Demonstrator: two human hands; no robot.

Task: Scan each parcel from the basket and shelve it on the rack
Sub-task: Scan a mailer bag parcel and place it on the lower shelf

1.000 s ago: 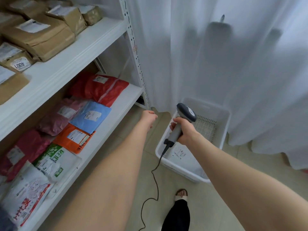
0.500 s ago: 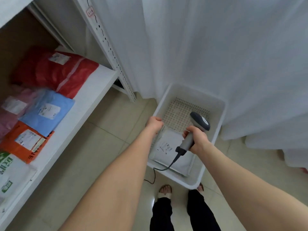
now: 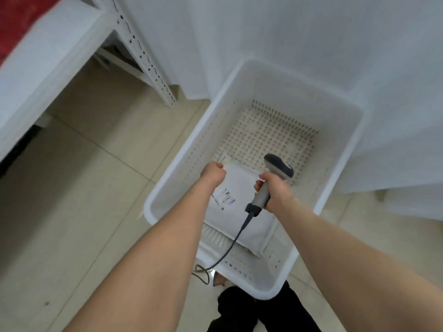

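In the basket (image 3: 299, 92), the white parcel (image 3: 242, 188) is partly covered by the left forearm and by the right hand (image 3: 275, 190) gripping the barcode scanner (image 3: 263, 194). The print on its label (image 3: 225, 197) is too blurred to read. The left hand (image 3: 213, 174) has its fingers curled out of sight at the parcel's corner, so any grip cannot be told. Left of the basket, the rack (image 3: 48, 56) and a red parcel (image 3: 14, 22) are cut off by the edge.
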